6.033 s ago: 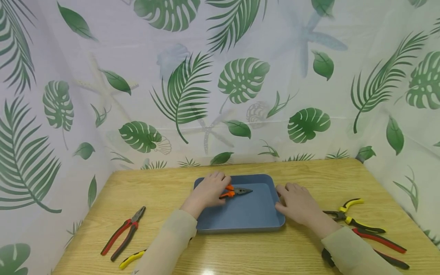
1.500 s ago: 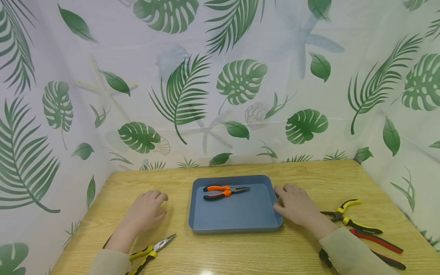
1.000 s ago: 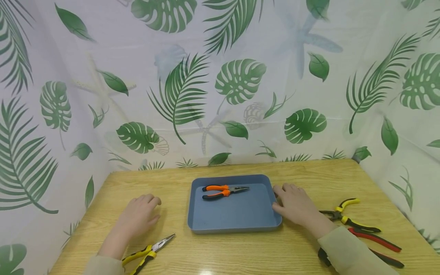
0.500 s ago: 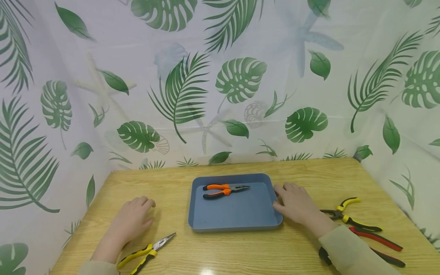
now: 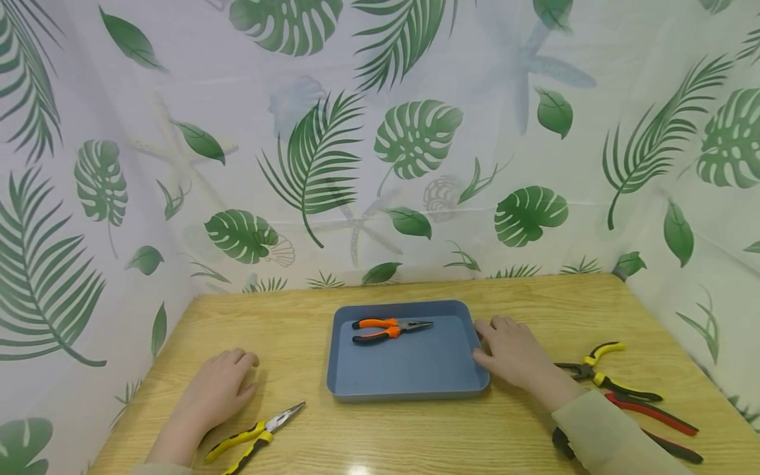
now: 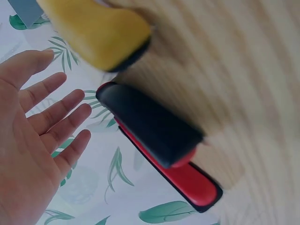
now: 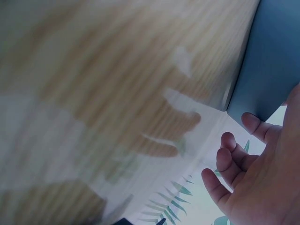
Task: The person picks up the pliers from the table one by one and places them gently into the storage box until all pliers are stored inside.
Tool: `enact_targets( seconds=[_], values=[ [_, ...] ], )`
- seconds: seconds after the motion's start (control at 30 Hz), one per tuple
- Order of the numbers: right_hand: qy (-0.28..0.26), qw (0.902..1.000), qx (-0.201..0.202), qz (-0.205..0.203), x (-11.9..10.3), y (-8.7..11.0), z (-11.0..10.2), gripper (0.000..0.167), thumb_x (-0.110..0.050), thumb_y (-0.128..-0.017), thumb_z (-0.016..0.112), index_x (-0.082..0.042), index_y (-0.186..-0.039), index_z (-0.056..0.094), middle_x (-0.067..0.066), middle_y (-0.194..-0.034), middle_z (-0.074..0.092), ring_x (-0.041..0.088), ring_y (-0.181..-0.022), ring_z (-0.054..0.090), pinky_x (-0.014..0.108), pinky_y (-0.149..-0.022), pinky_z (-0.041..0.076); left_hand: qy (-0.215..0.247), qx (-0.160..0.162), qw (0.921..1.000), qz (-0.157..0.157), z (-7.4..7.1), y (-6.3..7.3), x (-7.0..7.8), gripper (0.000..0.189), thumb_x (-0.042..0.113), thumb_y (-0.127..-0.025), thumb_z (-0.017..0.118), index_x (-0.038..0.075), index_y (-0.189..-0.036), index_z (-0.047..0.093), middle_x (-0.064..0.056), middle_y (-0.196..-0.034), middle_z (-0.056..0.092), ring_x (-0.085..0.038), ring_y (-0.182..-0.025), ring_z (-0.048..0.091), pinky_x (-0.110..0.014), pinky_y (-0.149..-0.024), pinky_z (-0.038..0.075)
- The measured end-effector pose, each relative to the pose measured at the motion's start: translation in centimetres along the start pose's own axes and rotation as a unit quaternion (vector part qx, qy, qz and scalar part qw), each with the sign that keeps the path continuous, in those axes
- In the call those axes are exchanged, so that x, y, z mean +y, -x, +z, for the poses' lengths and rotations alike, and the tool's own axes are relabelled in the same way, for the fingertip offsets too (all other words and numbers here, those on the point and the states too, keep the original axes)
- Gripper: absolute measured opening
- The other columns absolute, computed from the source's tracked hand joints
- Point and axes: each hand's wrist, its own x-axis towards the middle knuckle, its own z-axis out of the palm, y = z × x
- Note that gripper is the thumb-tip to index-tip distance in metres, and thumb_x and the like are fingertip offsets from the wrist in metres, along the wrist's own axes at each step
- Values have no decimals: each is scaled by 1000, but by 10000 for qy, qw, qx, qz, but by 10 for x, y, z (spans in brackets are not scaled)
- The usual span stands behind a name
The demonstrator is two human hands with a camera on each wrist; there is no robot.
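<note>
A blue tray [image 5: 410,379] stands mid-table with orange-and-black long-nose pliers [image 5: 394,328] lying in it, jaws pointing right. My left hand [image 5: 216,389] hovers over the table at the left, holding nothing, its fingers spread loosely in the left wrist view. Close by lie yellow-and-black long-nose pliers [image 5: 264,433]. Red-and-black handles [image 6: 150,124] show in the left wrist view, hidden under the hand and arm from the head. My right hand [image 5: 513,353] rests at the tray's right side, a fingertip against its wall [image 7: 269,70], the other fingers relaxed.
Right of the right forearm lie yellow-and-black pliers [image 5: 588,371] and red-and-black pliers [image 5: 656,415], both partly covered. A dark object [image 5: 561,443] peeks out beside the right sleeve. A leaf-patterned curtain [image 5: 356,165] encloses the table's back and sides.
My left hand has let go of the orange pliers in the tray and drawn back left and nearer, past the yellow long-nose pliers. My right hand has stayed at the tray's side.
</note>
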Motion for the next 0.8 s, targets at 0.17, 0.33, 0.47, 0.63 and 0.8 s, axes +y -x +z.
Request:
enact_targets(
  seconds=[0.17,0.33,0.47,0.63,0.8],
  values=[
    [-30,10000,-28,32,2,-1,2,23,-30,-96,66,-14,-112,65,2,-93,57,19,-83,48,40,-71,39,-20,-130,9999,-102,2,4,-3,27,18,-92,80,10,-116,69,-7,-111,70,-29,-103,68,-52,-89,56],
    [-20,10000,-52,19,3,-1,3,25,-31,-96,66,-13,-114,65,4,-95,59,20,-84,49,42,-71,41,40,-187,9997,-174,2,8,-5,27,19,-93,80,10,-116,69,-8,-112,70,-29,-103,68,-53,-88,56],
    [6,10000,-78,-2,3,-1,2,26,-31,-97,66,-12,-115,65,5,-96,59,20,-84,50,42,-71,42,-4,-170,9996,-235,2,10,-7,31,19,-91,81,9,-118,70,-9,-114,71,-31,-106,69,-54,-88,56],
    [-12,10000,-66,4,1,-1,1,25,-30,-96,65,-12,-113,65,5,-95,59,21,-84,49,41,-71,41,-58,-3,9995,-322,3,14,-11,30,18,-90,82,10,-116,71,-9,-114,72,-31,-107,70,-55,-89,56],
    [-28,10000,-87,21,1,-1,1,23,-31,-97,65,-13,-112,65,4,-95,59,21,-85,50,42,-71,41,-58,5,9991,-411,4,16,-15,26,18,-90,80,12,-113,70,-8,-112,72,-31,-105,69,-56,-87,55]
  ],
)
